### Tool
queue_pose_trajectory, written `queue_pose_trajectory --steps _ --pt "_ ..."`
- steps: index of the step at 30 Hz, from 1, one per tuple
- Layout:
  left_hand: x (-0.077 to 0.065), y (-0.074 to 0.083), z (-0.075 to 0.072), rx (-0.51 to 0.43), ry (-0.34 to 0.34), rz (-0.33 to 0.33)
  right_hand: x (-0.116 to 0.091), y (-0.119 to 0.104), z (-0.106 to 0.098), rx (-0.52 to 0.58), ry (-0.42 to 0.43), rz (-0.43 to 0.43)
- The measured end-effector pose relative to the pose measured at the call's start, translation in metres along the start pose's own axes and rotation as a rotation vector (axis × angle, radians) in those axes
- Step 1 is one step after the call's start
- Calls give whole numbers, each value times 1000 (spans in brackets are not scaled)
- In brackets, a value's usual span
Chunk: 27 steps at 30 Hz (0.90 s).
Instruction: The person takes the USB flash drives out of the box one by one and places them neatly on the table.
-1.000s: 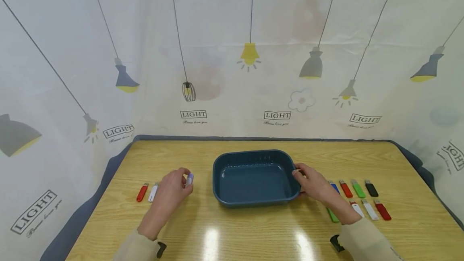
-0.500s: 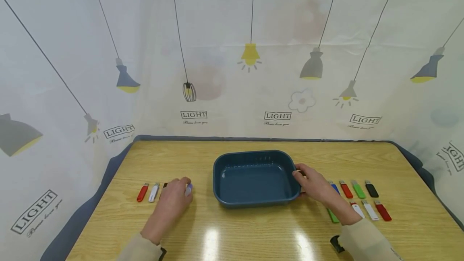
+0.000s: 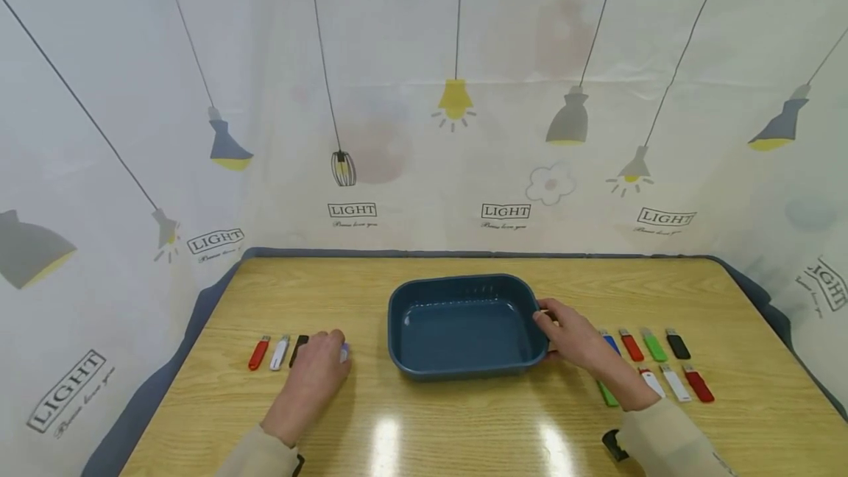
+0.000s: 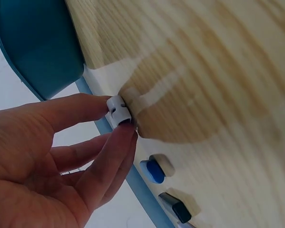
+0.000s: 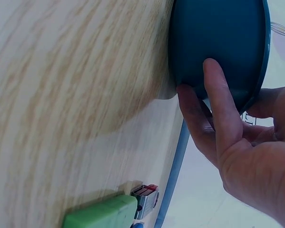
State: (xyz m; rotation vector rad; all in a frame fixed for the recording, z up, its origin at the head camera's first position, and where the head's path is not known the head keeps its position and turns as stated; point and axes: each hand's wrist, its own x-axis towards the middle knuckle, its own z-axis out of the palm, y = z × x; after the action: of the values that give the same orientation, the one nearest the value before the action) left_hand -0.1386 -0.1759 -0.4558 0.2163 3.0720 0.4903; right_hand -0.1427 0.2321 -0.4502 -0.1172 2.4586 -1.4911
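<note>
My left hand is low over the left part of the table. Its fingertips pinch a small USB flash drive, pale grey-white in the left wrist view, purplish where it shows from the head. The drive is at or just over the tabletop; contact is hard to tell. A black USB stick, a white one and a red one lie left of this hand. My right hand grips the right end of a dark blue rectangular dish, thumb at the rim, fingers against the outer wall.
Right of the dish lie several USB sticks in two rows, among them a green one, a black one and a dark red one. A blue stick shows beyond the left fingers. A printed curtain borders the wooden table.
My left hand has lowered and shifted slightly with the USB stick, uncovering the black stick beside it. The right hand and dish have stayed put.
</note>
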Motion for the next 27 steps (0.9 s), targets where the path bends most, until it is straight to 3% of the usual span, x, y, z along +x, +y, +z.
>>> queue_pose_trajectory --steps 9,27 --pt "-1 -2 -1 20 -3 9 2 -2 0 2 -3 -2" --pt "0 -4 -3 8 62 45 1 -1 -2 -19 -1 -7"
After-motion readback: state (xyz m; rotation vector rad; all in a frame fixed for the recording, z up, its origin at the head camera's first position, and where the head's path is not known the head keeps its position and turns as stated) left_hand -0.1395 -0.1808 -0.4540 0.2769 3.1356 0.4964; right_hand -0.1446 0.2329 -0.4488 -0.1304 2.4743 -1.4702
